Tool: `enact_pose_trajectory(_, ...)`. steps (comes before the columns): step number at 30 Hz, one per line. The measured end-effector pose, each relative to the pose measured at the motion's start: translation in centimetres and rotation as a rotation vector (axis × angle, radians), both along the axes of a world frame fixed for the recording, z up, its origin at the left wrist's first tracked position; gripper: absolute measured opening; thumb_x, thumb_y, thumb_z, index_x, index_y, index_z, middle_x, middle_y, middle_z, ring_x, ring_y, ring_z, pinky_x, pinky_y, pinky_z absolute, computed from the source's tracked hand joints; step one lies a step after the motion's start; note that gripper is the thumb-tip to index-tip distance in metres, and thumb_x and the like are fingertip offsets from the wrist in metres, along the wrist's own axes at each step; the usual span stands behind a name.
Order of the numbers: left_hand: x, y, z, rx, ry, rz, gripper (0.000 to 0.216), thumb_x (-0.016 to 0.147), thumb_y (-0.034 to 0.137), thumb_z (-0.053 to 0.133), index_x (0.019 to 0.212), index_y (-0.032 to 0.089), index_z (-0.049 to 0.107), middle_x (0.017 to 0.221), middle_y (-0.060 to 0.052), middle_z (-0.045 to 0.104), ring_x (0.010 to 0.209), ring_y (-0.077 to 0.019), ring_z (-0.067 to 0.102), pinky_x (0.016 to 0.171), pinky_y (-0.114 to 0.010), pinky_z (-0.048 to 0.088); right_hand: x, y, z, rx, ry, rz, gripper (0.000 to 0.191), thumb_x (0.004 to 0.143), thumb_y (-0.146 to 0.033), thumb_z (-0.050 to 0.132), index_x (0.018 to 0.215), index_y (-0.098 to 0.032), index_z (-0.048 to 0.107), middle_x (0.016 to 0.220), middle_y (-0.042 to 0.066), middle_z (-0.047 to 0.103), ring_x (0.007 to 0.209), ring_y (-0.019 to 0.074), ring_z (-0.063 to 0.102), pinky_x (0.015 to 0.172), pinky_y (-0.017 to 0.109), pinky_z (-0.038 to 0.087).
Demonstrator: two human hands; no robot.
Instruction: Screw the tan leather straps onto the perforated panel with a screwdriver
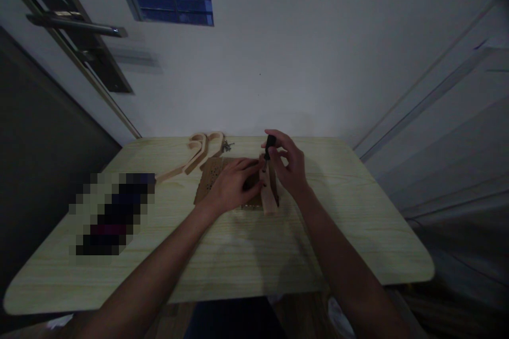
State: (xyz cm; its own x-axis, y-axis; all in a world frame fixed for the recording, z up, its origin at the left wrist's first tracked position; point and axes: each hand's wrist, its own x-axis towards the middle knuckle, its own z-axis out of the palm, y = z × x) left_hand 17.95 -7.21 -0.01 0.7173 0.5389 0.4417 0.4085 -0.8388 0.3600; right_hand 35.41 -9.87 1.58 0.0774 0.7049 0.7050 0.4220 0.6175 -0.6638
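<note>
A brown board with many small holes (212, 177) lies flat on the pale wooden table (238, 254). My left hand (234, 183) rests on the board, its fingers pressed against a light wooden piece (269, 198) that lies along the board's right edge. My right hand (288, 161) grips a small screwdriver with a black handle (269, 144), held upright with its tip down on that wooden piece. Two curved wooden parts (199, 151) lie behind the board, and a small heap of screws (227, 144) sits beside them.
A blurred-out dark object (113, 212) lies on the table's left part. A white wall stands behind the table, with a door and its metal handle (75, 24) at the upper left. The table's front edge is close to my body.
</note>
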Motion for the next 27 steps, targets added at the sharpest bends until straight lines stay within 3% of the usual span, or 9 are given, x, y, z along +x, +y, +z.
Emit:
enact_pose_trajectory(4, 0.0, -0.04, 0.07, 0.002, 0.0, 0.0, 0.043, 0.086, 0.028, 0.061, 0.128, 0.017, 0.06, 0.129, -0.012, 0.063, 0.12, -0.0289, 0.057, 0.102, -0.049, 0.047, -0.23, 0.34, -0.31, 0.024, 0.009, -0.11, 0.034, 0.085, -0.029, 0.063, 0.118, -0.031, 0.058, 0.092, 0.0, 0.061, 0.073, 0.0122, 0.057, 0.055, 0.023, 0.051)
enact_pose_trajectory(8, -0.01, -0.09, 0.29, -0.011, 0.001, -0.012, 0.043, 0.086, 0.026, 0.06, 0.128, 0.018, 0.06, 0.129, -0.012, 0.062, 0.119, -0.0281, 0.057, 0.102, -0.049, 0.047, -0.29, 0.45, -0.41, 0.054, -0.051, -0.146, 0.029, 0.086, -0.03, 0.062, 0.115, -0.031, 0.06, 0.091, 0.001, 0.057, 0.073, 0.0125, 0.054, 0.053, 0.023, 0.05)
enact_pose_trajectory(16, -0.01, -0.08, 0.38, -0.008, 0.021, -0.005, 0.043, 0.087, 0.028, 0.059, 0.128, 0.016, 0.06, 0.131, -0.012, 0.061, 0.12, -0.0278, 0.056, 0.103, -0.047, 0.046, 0.1, -0.13, 0.21, 0.026, -0.042, 0.038, 0.031, 0.095, -0.032, 0.047, 0.124, -0.029, 0.056, 0.111, 0.006, 0.064, 0.096, 0.0169, 0.062, 0.064, 0.027, 0.055)
enact_pose_trajectory(27, 0.0, -0.05, 0.42, -0.015, -0.001, -0.016, 0.042, 0.086, 0.027, 0.06, 0.126, 0.018, 0.061, 0.129, -0.012, 0.062, 0.117, -0.0281, 0.057, 0.101, -0.049, 0.047, -0.1, 0.57, -0.22, 0.036, -0.041, -0.067, 0.028, 0.087, -0.026, 0.059, 0.115, -0.029, 0.061, 0.099, 0.002, 0.061, 0.071, 0.0114, 0.053, 0.055, 0.023, 0.052)
